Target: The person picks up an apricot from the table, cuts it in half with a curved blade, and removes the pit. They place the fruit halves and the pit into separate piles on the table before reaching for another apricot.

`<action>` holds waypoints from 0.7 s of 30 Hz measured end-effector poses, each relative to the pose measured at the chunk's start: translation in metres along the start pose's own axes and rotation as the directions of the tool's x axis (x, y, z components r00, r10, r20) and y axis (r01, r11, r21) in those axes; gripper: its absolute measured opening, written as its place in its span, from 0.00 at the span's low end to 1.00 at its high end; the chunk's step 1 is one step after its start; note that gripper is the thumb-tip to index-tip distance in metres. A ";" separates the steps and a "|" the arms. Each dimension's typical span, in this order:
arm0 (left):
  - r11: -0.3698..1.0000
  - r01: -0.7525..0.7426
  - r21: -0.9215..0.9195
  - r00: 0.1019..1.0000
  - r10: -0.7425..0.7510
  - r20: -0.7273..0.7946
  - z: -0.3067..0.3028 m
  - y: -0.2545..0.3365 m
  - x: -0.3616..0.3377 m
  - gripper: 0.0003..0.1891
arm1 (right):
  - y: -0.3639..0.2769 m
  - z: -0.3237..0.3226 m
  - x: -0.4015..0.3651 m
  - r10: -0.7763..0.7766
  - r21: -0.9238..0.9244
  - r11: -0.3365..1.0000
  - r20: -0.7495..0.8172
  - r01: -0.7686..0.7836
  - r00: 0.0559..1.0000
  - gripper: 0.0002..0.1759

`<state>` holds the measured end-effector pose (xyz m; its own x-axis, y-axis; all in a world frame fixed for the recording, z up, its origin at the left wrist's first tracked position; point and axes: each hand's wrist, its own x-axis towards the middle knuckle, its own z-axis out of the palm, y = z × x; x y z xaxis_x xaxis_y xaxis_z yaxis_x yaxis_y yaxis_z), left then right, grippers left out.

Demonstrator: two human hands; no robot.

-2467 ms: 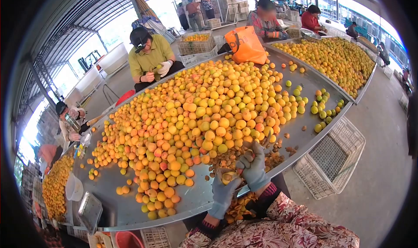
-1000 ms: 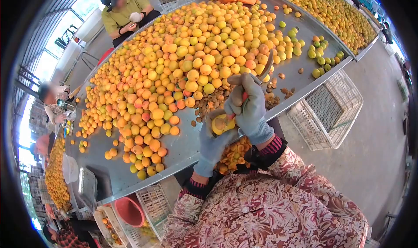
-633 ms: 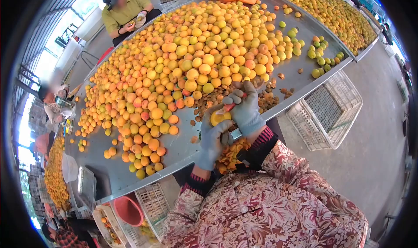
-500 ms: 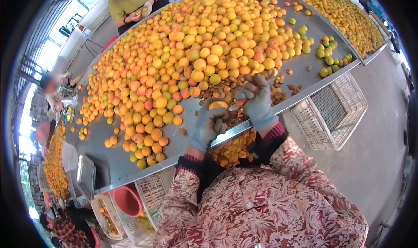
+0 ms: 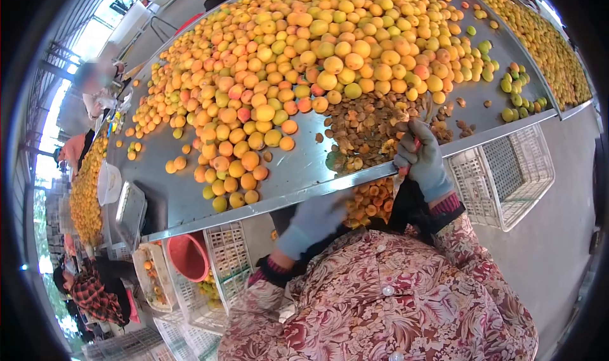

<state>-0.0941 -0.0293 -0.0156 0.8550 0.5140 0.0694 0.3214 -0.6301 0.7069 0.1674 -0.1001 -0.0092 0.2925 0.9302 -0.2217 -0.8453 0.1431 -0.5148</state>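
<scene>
My right hand (image 5: 424,161), in a grey-blue glove, is closed around a small knife (image 5: 405,170) with a red handle, its blade pointing down by the table's front edge. Smeared by motion, my left hand (image 5: 317,223) is below that edge, beside a heap of cut apricot pieces (image 5: 370,201); its fingers cannot be made out. A pile of brown apricot pits and scraps (image 5: 365,129) lies on the metal table (image 5: 298,164) just beyond my hands. Whole orange-yellow apricots (image 5: 279,63) are heaped behind it.
Greenish apricots (image 5: 517,94) sit apart at the right. A white plastic crate (image 5: 501,177) stands on the floor at right; a red bucket (image 5: 188,257) and more crates (image 5: 229,250) are at lower left. Co-workers are at far left and top, one in a plaid shirt (image 5: 98,297).
My left hand has dropped from above the table to below its edge; the apricot piece it held is no longer visible there. The right hand stays closed on the knife, now apart from the left.
</scene>
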 end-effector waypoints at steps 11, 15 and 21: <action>0.246 0.734 0.633 0.607 -0.656 -0.449 -0.106 -0.085 0.041 0.28 | -0.001 -0.004 0.003 0.030 0.021 0.999 0.035 -0.031 0.999 0.15; 0.256 0.736 0.627 0.611 -0.649 -0.452 -0.104 -0.095 0.042 0.30 | 0.000 -0.006 0.002 0.020 0.013 1.000 0.008 -0.020 1.000 0.15; 0.870 0.287 -0.402 0.714 -0.474 -0.515 -0.096 -0.019 0.019 0.22 | 0.001 0.011 -0.010 -0.052 -0.408 0.909 0.094 0.086 0.994 0.17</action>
<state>-0.1230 0.0487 0.0398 0.2487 0.9655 0.0775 0.3609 -0.1666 0.9176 0.1586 -0.1056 0.0019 0.2922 0.9493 -0.1158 -0.5604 0.0719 -0.8251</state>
